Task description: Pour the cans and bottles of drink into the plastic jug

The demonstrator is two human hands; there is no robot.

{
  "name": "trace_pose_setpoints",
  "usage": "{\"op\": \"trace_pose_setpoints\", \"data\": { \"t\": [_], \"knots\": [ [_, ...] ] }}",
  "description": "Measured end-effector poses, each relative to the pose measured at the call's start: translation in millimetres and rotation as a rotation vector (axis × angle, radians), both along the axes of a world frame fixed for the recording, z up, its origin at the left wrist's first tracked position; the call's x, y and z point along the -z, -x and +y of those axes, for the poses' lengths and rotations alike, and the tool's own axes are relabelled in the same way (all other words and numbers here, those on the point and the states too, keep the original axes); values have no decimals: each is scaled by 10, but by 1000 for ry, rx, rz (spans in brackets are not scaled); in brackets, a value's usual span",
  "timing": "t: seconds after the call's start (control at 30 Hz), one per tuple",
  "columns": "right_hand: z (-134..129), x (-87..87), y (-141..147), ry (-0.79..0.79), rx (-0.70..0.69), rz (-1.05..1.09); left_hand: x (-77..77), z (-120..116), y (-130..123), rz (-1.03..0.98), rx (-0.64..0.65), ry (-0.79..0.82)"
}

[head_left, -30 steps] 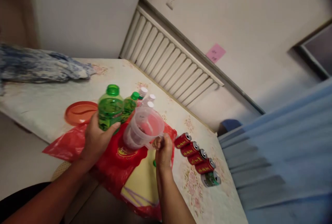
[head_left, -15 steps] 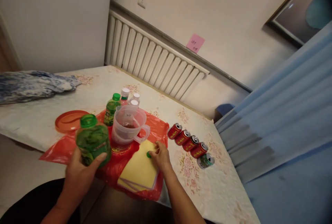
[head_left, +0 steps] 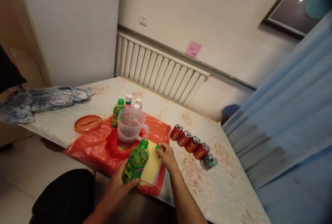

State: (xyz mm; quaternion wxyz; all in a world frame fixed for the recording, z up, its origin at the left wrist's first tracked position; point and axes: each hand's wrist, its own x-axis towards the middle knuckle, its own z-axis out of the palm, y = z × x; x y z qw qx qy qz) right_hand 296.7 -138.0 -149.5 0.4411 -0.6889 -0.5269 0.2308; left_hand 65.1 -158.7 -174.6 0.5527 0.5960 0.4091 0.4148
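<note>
Two hands, apart: your left hand wraps the bottle low, its neck uncapped; your right hand seems to pinch a green cap in its fingertips. That low grip probably keeps the open mouth free and the weight steady.

Taking the jug as centre, your bottle is between 5 and 6 o'clock, tilted slightly, and the yellow pad lies between 4 and 5. The jug's handle points near 3, towards your right side, which would suit that hand. The red bag spread underneath likely catches drips.

The second bottle stands at 10 to 11, three white caps show from 12 to 1, and the orange lid lies at 9. Five cans run from 3 to 4; a strip of cloth separates them from the bag, giving your right forearm some room. The table's near edge runs just under your bottle, so mind drips there.
</note>
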Motion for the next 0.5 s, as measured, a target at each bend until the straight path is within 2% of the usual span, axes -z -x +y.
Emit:
{"op": "trace_pose_setpoints", "data": {
  "t": [0.07, 0.13, 0.2, 0.27, 0.37, 0.5],
  "knots": [
    [-143, -345, -81, -32, -64, 77, 45, -40, -93, 8, 29, -13],
    [-324, -738, -128, -125, -237, 221, 86, -80, -180, 30, 47, -24],
    [-512, -1103, -135, -197, -352, 149, 102, -124, -257, 64, 53, -31],
    [-677, -1373, -120, -223, -432, 5, 83, -172, -318, 82, 74, -43],
    [-853, -1564, -105, -216, -510, -150, 21, -239, -380, 67, 156, -65],
    [-997, -1592, -145, -183, -531, -215, -18, -298, -428, 94, 191, -100]
  ]
}}
